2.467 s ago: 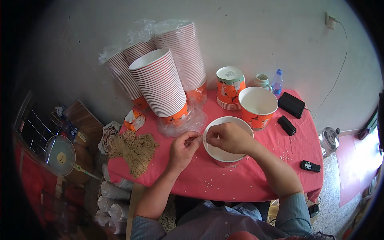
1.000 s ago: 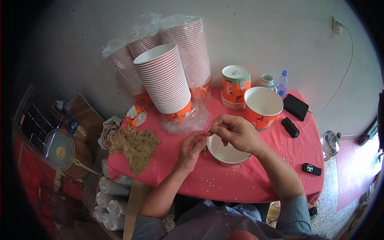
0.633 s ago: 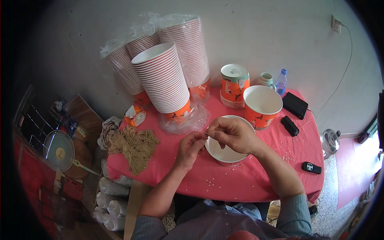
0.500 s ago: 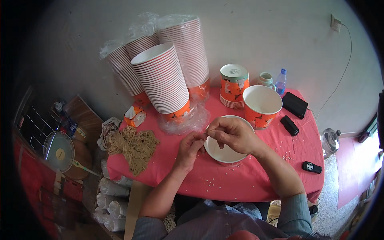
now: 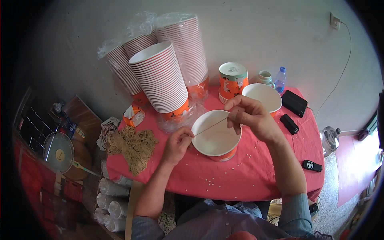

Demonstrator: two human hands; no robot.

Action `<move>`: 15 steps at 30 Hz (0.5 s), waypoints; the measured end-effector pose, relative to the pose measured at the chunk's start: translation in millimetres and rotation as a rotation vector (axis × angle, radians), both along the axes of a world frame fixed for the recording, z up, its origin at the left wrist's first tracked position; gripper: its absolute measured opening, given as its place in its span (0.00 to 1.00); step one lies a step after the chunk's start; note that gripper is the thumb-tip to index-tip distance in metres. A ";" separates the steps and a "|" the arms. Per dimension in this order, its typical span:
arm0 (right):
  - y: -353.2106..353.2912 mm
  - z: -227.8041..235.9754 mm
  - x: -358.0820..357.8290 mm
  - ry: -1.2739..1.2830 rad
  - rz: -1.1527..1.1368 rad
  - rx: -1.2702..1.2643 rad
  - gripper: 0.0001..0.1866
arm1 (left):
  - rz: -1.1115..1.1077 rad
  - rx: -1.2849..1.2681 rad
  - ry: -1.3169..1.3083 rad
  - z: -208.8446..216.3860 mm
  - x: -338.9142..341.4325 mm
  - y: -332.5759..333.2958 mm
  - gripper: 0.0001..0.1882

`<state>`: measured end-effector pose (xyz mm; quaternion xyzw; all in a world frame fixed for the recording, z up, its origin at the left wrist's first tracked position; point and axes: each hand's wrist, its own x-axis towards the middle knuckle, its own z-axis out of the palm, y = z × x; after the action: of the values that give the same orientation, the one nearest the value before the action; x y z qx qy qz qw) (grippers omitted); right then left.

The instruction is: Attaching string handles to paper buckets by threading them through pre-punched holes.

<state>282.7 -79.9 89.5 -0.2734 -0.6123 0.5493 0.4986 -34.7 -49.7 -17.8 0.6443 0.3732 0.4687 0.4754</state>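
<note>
A thin brown string [image 5: 211,127] is stretched slantwise between my two hands, above the mouth of a white-lined paper bucket [image 5: 224,156]. My left hand [image 5: 178,145] pinches the lower end beside the bucket's left rim. Higher up, over the right side of the rim, my right hand [image 5: 254,117] pinches the other end between thumb and forefinger. The bucket stands upright on the red tablecloth; small pale beads or bits [image 5: 218,180] are scattered near it. To the left lies a tangled bundle of similar brown strings [image 5: 134,148].
Tall nested stacks of paper buckets [image 5: 160,80], some in clear plastic, stand at the back left. Behind my right hand are another open bucket [image 5: 262,98], upturned buckets [image 5: 233,82], a mug [image 5: 265,77] and a bottle [image 5: 281,80]. Black devices [image 5: 295,104] lie at right.
My hands have drawn apart, the right one up and to the right, the left one slightly left. The string now shows at length between them. The bucket sits farther left.
</note>
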 end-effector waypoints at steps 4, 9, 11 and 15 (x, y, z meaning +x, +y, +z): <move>5.9 -6.1 5.5 0.007 0.026 0.000 0.06 | 0.169 0.186 0.244 30.0 15.2 -13.8 0.03; 3.5 -4.4 -4.8 0.022 0.105 0.027 0.06 | 0.180 0.884 0.624 57.4 64.2 -69.1 0.13; 3.0 -6.4 -6.3 0.041 0.109 0.008 0.06 | 0.069 0.870 0.652 54.0 89.0 -79.7 0.17; -1.8 -2.4 -9.5 0.060 0.099 -0.022 0.06 | 0.042 0.905 0.725 40.6 91.6 -69.3 0.17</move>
<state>273.2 -81.7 87.1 -0.2314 -0.6038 0.5880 0.4859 56.9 -119.0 22.7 0.8952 0.2875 0.3402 -0.0152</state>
